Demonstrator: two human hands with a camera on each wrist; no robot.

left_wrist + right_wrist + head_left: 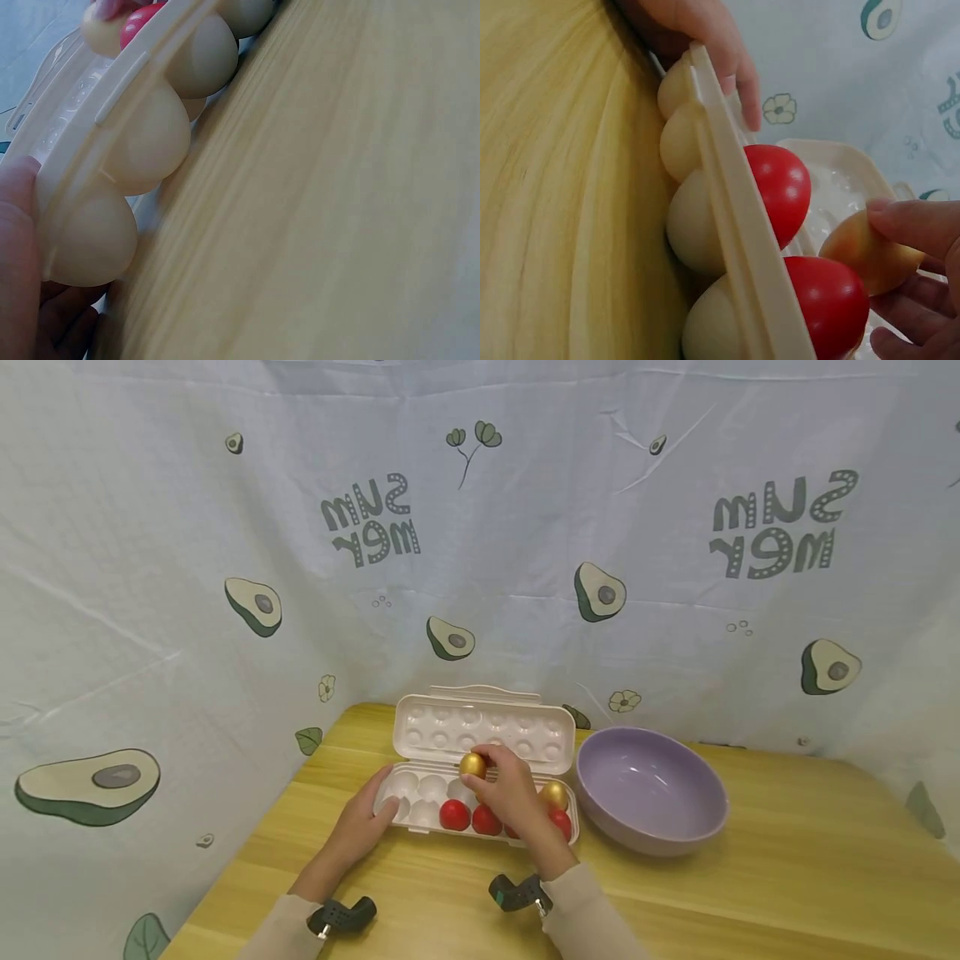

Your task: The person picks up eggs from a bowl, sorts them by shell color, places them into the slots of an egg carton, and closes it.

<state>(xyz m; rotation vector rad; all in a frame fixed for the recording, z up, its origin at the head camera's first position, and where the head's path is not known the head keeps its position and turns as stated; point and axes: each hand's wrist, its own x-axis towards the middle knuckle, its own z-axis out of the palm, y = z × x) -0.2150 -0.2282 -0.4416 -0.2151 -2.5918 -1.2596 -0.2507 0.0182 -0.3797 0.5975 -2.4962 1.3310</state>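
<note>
An egg carton (422, 787) of pale plastic lies on the table with its lid (483, 728) folded back. My left hand (358, 827) holds the carton's left end, with the thumb on the rim and other fingers lower down at its side. Between thumb and fingers, my right hand (510, 789) pinches a golden egg (472, 765) over the back row of cups. Several red eggs (454, 815) fill part of the front row. Another golden egg (553, 796) sits at the right end of the back row. Cups at the left end hold nothing.
A purple bowl (652, 789) stands just right of the carton on the wooden table (795, 852). Behind the table hangs a white curtain (525, 543) printed with avocados. Each wrist wears a black camera mount (341, 917).
</note>
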